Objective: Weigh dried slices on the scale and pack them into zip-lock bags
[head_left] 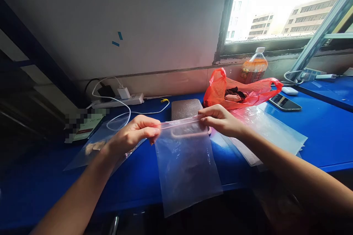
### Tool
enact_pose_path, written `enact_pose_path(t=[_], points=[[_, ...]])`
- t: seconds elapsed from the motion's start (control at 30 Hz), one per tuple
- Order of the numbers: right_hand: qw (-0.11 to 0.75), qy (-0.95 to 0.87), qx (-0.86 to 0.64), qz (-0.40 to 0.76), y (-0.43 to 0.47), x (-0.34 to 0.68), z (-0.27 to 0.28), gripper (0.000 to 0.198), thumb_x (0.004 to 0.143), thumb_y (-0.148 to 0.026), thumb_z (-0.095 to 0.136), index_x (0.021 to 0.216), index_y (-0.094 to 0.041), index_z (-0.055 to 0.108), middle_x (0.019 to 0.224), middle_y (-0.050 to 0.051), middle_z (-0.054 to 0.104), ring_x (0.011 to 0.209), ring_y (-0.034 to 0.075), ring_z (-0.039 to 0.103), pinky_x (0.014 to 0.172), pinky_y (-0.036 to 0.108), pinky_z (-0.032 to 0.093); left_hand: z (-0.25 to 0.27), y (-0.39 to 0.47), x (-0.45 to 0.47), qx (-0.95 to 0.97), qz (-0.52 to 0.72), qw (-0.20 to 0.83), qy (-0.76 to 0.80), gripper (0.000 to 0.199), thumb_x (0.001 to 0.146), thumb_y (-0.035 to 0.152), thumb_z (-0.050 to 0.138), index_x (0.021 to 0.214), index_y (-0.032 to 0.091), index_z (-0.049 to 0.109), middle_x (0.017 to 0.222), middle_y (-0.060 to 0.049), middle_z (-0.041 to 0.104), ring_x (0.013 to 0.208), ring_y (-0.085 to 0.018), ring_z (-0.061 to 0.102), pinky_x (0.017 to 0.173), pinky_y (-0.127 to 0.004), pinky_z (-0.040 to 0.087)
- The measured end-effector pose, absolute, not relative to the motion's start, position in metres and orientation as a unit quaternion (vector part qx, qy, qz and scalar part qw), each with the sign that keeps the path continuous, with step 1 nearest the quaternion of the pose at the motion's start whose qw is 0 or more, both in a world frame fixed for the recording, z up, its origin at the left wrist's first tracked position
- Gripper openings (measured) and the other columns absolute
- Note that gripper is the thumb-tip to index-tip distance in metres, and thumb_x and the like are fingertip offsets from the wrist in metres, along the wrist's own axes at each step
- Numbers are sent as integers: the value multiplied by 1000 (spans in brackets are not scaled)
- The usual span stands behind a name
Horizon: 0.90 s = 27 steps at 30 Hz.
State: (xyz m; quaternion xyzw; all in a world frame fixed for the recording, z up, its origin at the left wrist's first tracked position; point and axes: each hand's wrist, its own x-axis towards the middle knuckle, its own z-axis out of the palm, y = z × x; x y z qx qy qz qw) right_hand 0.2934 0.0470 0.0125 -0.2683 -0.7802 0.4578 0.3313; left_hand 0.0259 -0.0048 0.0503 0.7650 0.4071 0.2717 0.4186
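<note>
A translucent zip-lock bag (187, 165) hangs upright between my two hands, its top edge stretched level. My left hand (140, 130) pinches the bag's upper left corner, and my right hand (217, 117) pinches the upper right corner. The bag looks flat, with nothing visible inside. Behind it lies a flat grey-brown device with rounded corners (186, 107), partly covered by the bag. Close to my left forearm is another clear bag (79, 158) with tan pieces in it. A stack of clear bags (273, 132) lies beyond my right wrist.
On the blue table (325, 132), a red plastic bag (215, 91) holds dark and pinkish cloth-like items. Behind it stands a drink bottle (255, 66). A phone (285, 101) lies to the right. A power strip (135, 99) and white cable (129, 112) lie along the wall.
</note>
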Motion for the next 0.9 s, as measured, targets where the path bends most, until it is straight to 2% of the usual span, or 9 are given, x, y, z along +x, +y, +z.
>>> enact_pose_path(t=[0.13,0.2,0.27,0.33,0.43,0.53,0.63,0.73,0.9], points=[[346,-796,-277,412,47,293,13,19,80,-28,51,65,-17,51,63,-2,48,59,11,44,54,25,33,51,-10,31,772,290,356,440,28,77,28,46,51,17,42,52,3,39,53,-11,38,53,-25,32],[366,-824,-277,331,45,293,14,11,81,-23,53,78,-14,60,70,0,57,64,12,50,58,25,38,52,-11,33,787,275,331,442,29,78,28,46,51,17,39,53,4,36,52,-10,34,51,-25,29],[375,-860,-266,221,42,291,15,15,80,-17,55,91,-13,64,77,3,62,70,13,54,63,25,41,51,-9,36,811,247,299,438,31,80,27,46,51,17,37,53,4,35,51,-9,32,50,-24,27],[352,-893,-249,126,37,287,16,19,82,-16,56,97,-14,66,81,4,63,74,14,55,68,28,42,47,-7,39,843,210,257,423,33,82,26,46,51,17,37,53,4,36,51,-9,33,49,-24,26],[290,-930,-220,48,28,280,13,20,86,-21,57,103,-15,67,84,6,63,80,18,55,75,34,44,35,-3,46,890,171,163,389,33,83,21,46,51,16,43,53,3,43,51,-9,39,51,-23,29],[284,-938,-193,44,20,272,5,28,85,-18,57,113,-13,61,98,9,66,90,21,57,82,37,46,21,-3,54,916,167,90,354,26,86,19,47,62,16,57,62,-1,58,59,-12,52,57,-23,37],[292,-937,-180,66,16,265,-5,31,83,-9,55,115,-10,55,104,11,66,94,21,59,81,35,49,12,-3,59,931,152,72,324,24,91,22,44,77,16,64,76,-4,68,69,-15,63,63,-24,44],[292,-935,-187,67,15,262,-11,35,82,-3,52,116,-10,53,104,11,67,93,22,61,80,35,50,10,-3,62,941,131,44,309,25,93,22,42,81,16,63,79,-6,70,70,-17,65,63,-25,45],[308,-930,-199,42,13,263,-11,43,83,-4,50,126,-9,47,110,14,67,97,24,60,83,39,49,13,-3,62,939,135,21,317,26,95,23,42,83,16,63,80,-6,71,69,-17,66,62,-25,46]])
